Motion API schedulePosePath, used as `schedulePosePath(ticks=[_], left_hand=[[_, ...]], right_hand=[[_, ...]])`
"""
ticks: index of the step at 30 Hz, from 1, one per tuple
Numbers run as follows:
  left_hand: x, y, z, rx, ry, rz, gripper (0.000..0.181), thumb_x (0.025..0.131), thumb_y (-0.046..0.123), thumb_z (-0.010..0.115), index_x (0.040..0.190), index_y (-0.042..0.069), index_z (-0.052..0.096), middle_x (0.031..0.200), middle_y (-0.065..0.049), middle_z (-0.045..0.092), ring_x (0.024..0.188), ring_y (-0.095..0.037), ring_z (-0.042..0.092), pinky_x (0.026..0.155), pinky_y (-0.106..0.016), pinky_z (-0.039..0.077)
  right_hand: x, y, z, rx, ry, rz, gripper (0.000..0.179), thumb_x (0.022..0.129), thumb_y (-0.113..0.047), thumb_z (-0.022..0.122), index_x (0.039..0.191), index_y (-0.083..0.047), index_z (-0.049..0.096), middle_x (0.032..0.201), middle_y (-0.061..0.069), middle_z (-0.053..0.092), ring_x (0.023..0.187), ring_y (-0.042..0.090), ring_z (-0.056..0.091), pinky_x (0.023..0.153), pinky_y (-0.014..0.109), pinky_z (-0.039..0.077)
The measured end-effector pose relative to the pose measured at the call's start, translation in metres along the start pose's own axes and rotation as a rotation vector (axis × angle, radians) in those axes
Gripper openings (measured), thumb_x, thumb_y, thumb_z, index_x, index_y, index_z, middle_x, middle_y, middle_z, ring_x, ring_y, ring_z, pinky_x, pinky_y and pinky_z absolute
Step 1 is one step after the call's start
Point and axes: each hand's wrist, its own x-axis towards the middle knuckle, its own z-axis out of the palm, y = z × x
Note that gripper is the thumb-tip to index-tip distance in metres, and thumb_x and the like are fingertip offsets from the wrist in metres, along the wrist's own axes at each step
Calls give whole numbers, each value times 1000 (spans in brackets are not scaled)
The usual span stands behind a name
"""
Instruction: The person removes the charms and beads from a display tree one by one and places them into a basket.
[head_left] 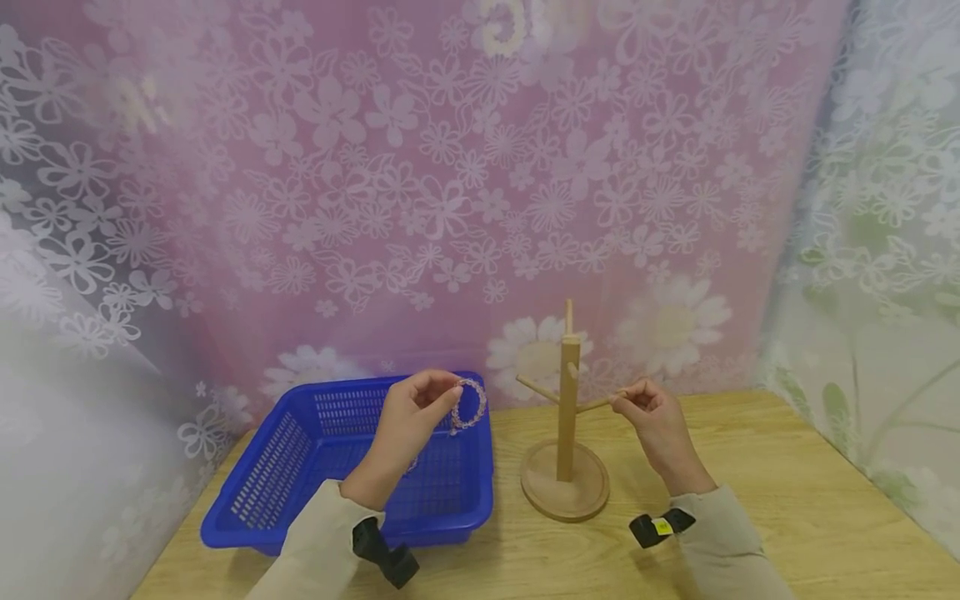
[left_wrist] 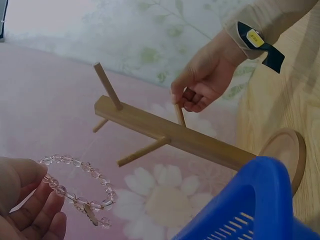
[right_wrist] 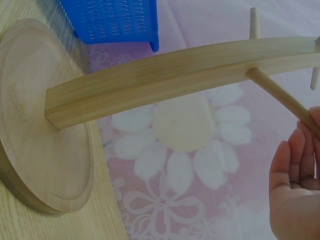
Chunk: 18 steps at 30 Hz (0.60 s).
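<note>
Between thumb and fingers my left hand (head_left: 411,421) pinches a beaded bracelet (head_left: 482,406), held up over the right part of the blue basket. In the left wrist view the bracelet (left_wrist: 107,187) shows clear pinkish beads and a small dangling charm. My right hand (head_left: 657,427) pinches the outer end of a peg on the wooden stand (head_left: 567,417). This stand has a square post, several round pegs and a round base; it stands upright on the table. In the right wrist view the fingers of the right hand (right_wrist: 300,185) wrap the tip of that peg (right_wrist: 280,95).
The blue plastic basket (head_left: 255,533) with slotted walls stands left of the stand; a small beaded piece (head_left: 412,465) shows inside it, partly behind the left wrist. A wooden table (head_left: 787,483) bears both. Behind it hangs a pink flowered curtain (head_left: 450,208).
</note>
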Motion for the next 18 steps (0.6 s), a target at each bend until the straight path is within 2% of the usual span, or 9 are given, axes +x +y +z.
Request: schedulePosePath(ticks=[5,8,18], left_hand=[[0,-9,-12,44,12,-20,16,89,14,65,103,5,69,95,-8,68,81,-13,60,72,-24,48],[1,-16,-19,62,8,-44,17,90,14,65,104,5,68,97,-9,68,83,-16,61,73,-25,48],[19,-37,-53,148,-22,-185,23,91,19,63,110,7,66,107,-8,66,99,-20,61,89,-41,47]], right_hand=[[1,1,1,17,-5,-8,17,89,2,61,79,-12,58,80,-5,60,73,6,57,74,21,50],[1,2,0,17,-6,-6,19,89,2,60,78,-13,57,79,-7,60,72,6,57,74,20,50],[1,2,0,32,-4,-3,22,89,5,59,77,-13,58,79,-7,61,72,6,58,73,19,49]])
